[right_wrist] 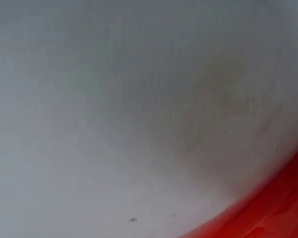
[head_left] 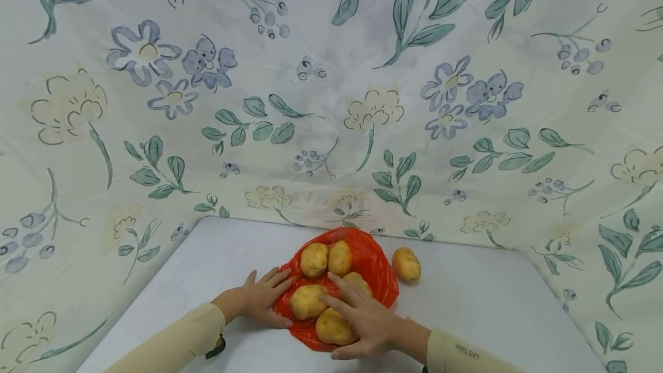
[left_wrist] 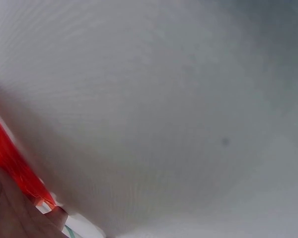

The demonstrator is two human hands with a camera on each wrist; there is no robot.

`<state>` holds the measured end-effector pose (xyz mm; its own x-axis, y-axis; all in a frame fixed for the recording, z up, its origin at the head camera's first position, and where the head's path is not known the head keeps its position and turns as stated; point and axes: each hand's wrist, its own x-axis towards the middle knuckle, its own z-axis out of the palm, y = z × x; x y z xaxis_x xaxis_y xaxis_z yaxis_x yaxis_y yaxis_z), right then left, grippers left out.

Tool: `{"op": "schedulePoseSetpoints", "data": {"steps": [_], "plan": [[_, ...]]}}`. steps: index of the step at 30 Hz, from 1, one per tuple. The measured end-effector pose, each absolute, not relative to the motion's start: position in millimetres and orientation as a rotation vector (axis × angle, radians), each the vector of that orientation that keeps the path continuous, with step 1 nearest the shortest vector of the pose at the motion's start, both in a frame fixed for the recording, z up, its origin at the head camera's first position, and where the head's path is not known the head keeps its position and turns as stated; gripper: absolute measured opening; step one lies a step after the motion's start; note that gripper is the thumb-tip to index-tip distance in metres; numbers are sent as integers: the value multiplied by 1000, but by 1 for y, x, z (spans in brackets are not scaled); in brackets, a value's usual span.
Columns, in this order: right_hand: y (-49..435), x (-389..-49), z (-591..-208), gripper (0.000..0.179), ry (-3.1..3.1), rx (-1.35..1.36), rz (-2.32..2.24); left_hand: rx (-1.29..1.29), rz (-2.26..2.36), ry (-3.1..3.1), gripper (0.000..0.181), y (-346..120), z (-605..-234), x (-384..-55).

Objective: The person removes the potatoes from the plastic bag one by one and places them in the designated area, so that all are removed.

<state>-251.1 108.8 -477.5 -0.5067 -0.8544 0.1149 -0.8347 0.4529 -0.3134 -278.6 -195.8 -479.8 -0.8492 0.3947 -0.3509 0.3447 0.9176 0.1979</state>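
A red plastic bag (head_left: 380, 266) lies spread on the table, with several potatoes on it. My left hand (head_left: 261, 298) rests at the bag's left edge with its fingers stretched out, beside a potato (head_left: 307, 302). Over the near right part of the bag, my right hand (head_left: 365, 318) has its fingers spread, touching or just above a near potato (head_left: 334, 328) and partly hiding another potato (head_left: 359, 282). Two more potatoes, one on the left (head_left: 313, 259) and one on the right (head_left: 340, 257), sit towards the back. In the left wrist view, the left hand (left_wrist: 15, 208) is beside the red plastic.
One potato (head_left: 406, 264) lies off the bag, to its right on the white table (head_left: 466, 304). Behind the table hangs a flower-patterned cloth (head_left: 321, 131), which also runs along both sides. A small dark object (head_left: 215, 347) shows under the left sleeve.
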Motion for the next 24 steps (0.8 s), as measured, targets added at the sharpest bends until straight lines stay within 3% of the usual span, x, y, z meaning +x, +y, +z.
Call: {"op": "schedulePoseSetpoints", "data": {"steps": [8, 24], "plan": [[107, -243, -478, 91, 2588, -1437, -688, 539, 174, 2690, 102, -196, -480, -279], [108, -245, -487, 73, 2556, -1398, -880, 539, 178, 2682, 102, -196, -478, -279]]}}
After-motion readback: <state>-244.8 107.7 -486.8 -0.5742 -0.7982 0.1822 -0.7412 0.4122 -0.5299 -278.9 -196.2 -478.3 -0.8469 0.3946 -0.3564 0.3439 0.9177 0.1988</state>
